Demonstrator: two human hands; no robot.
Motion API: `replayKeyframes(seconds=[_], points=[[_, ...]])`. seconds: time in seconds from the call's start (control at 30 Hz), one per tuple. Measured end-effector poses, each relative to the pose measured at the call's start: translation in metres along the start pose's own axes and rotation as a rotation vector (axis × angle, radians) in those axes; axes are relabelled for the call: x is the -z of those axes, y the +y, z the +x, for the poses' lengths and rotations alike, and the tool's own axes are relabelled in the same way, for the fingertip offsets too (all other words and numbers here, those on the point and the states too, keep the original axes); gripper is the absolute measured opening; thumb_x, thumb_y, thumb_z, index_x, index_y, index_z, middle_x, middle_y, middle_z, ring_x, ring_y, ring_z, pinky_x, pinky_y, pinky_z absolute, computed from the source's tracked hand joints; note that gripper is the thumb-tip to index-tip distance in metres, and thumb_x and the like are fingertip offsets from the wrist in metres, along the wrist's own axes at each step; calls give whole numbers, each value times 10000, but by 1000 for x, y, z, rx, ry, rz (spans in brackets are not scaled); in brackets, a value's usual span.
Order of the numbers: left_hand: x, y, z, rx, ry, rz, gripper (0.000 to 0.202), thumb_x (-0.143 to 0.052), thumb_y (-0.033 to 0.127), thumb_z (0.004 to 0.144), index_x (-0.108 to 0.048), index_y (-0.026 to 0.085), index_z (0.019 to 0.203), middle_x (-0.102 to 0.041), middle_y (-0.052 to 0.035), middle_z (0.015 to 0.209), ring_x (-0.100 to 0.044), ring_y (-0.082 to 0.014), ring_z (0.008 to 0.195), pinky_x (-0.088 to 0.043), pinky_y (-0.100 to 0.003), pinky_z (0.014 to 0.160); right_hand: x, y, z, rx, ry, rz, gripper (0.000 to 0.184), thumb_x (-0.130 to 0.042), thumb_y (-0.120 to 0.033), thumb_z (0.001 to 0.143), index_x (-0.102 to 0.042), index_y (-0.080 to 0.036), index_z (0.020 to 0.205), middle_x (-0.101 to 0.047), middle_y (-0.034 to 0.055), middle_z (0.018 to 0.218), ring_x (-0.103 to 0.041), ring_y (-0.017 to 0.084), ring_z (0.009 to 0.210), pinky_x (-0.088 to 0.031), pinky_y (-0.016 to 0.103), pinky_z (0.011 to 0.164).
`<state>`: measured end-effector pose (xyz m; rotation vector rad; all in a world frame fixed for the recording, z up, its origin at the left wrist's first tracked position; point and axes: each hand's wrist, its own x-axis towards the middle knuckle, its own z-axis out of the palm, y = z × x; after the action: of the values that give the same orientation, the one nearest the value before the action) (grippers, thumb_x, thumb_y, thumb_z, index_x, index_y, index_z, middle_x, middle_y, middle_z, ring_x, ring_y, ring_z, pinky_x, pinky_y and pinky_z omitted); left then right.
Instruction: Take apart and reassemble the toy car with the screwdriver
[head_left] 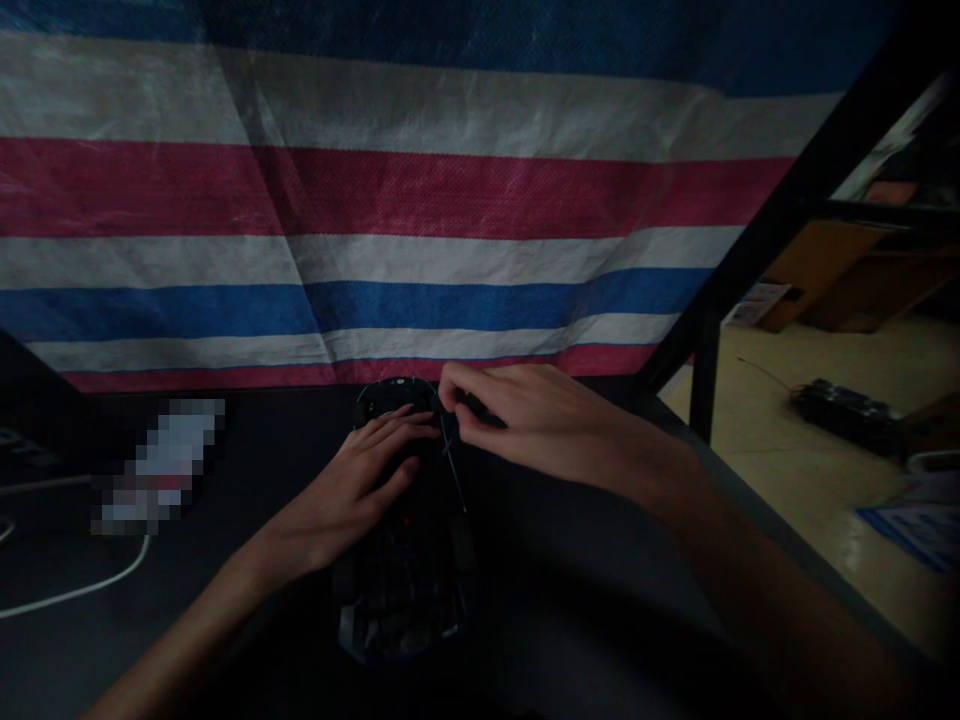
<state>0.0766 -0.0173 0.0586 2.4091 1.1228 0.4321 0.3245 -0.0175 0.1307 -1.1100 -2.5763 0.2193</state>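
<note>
A dark toy car (409,580) lies on the black table, its long side pointing away from me. Its underside seems to face up, with wheels at the sides and a small red spot near the middle. My left hand (371,475) rests across the car's far half, fingers stretched out over it and thumb apart. At the car's far right edge, near the wheel there, my right hand (525,410) is closed, with thumb and forefinger pinched together. What sits between those fingertips is too dark and small to make out.
A blurred-out phone-like object (165,465) with a white cable (112,580) lies left on the black table (285,620). Behind hangs a striped woven sheet (420,200). A black frame post (703,375) stands right. Beyond are the floor and a dark device (847,412).
</note>
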Motion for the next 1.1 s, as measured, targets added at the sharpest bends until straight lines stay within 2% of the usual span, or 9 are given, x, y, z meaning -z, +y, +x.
replayKeyframes(seconds=[0.17,0.37,0.5,0.63,0.7,0.8,0.93,1.03,1.1], points=[[-1,-3,0,-23,9,-1,424,-382,426,1086,-527,293,1461,-442,-35,1658,-282,-283,1576,-209,-587,1281,0,5,1,-75,-7,-40,157,-482,-292,1040,-616,-217,1006,-665,-6,812,-572,137,699,-277,286,639],[-2,-3,0,-18,11,-3,420,-381,425,1089,-527,290,1459,-443,-25,1657,-261,-278,1584,-189,-584,1287,-4,0,4,-183,34,-271,361,-427,-431,1073,-701,-204,1009,-718,44,775,-608,175,660,-229,313,588],[-2,-3,0,-28,9,-4,421,-385,426,1088,-525,295,1463,-452,-24,1650,-271,-276,1579,-194,-575,1287,-10,-2,8,-261,77,-428,511,-348,-427,1088,-768,-178,934,-759,111,803,-632,208,644,-229,334,579],[-1,-3,0,-29,8,-1,427,-381,432,1087,-521,302,1469,-430,-26,1664,-264,-285,1581,-189,-593,1283,-14,-1,9,-298,93,-481,563,-308,-408,1089,-783,-171,903,-764,134,804,-638,217,626,-231,338,563],[-1,-2,0,-27,1,1,432,-375,431,1088,-522,293,1469,-431,-33,1664,-267,-287,1581,-187,-592,1284,-13,-2,8,-305,100,-472,528,-317,-411,1082,-762,-168,934,-756,127,793,-627,214,614,-214,340,557],[-1,0,1,-27,5,2,432,-378,428,1084,-534,283,1460,-453,-41,1651,-284,-293,1575,-202,-586,1281,-11,-4,5,-299,112,-398,320,-419,-358,1038,-676,-171,1078,-723,72,761,-590,194,595,-195,333,557],[0,2,0,-21,23,11,425,-389,425,1079,-551,290,1449,-457,-40,1650,-304,-306,1567,-224,-600,1269,-8,-3,3,-161,86,-193,117,-528,-240,969,-600,-197,1051,-692,18,844,-590,156,704,-263,296,609],[0,4,0,-21,27,13,419,-383,416,1082,-558,287,1441,-465,-38,1644,-299,-303,1569,-222,-593,1272,-6,0,2,-52,66,-99,122,-494,-249,1023,-602,-210,1065,-690,1,877,-572,129,694,-274,280,623],[0,4,0,-17,25,13,417,-385,418,1082,-557,285,1438,-473,-36,1638,-297,-296,1571,-216,-581,1278,-5,1,2,-71,53,-151,197,-467,-323,1057,-630,-212,1047,-684,1,807,-544,130,630,-241,292,591]])
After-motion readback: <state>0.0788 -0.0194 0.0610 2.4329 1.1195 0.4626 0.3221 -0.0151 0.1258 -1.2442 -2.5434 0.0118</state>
